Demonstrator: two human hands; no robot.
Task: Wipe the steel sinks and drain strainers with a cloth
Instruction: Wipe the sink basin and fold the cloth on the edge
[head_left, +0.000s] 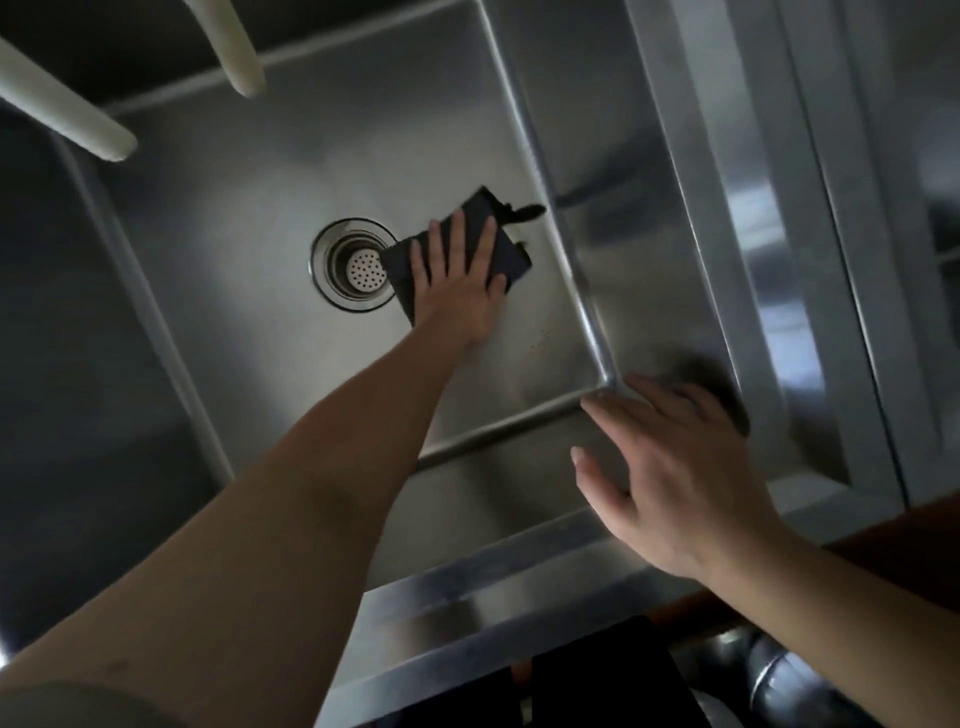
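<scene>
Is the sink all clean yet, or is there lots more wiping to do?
Not finished. Nothing looks clearly done: small dark specks still sit on the steel sink floor. Right now the left hand presses a dark folded cloth flat on the floor beside the round perforated drain strainer. The right hand hovers open near the front corner. Left: the strainer, the walls, and the darker basin on the left.

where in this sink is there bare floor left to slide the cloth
Bare sink floor lies left of the strainer and behind it, toward the back wall. It is crowded right of the strainer, where the left hand presses the cloth.
</scene>
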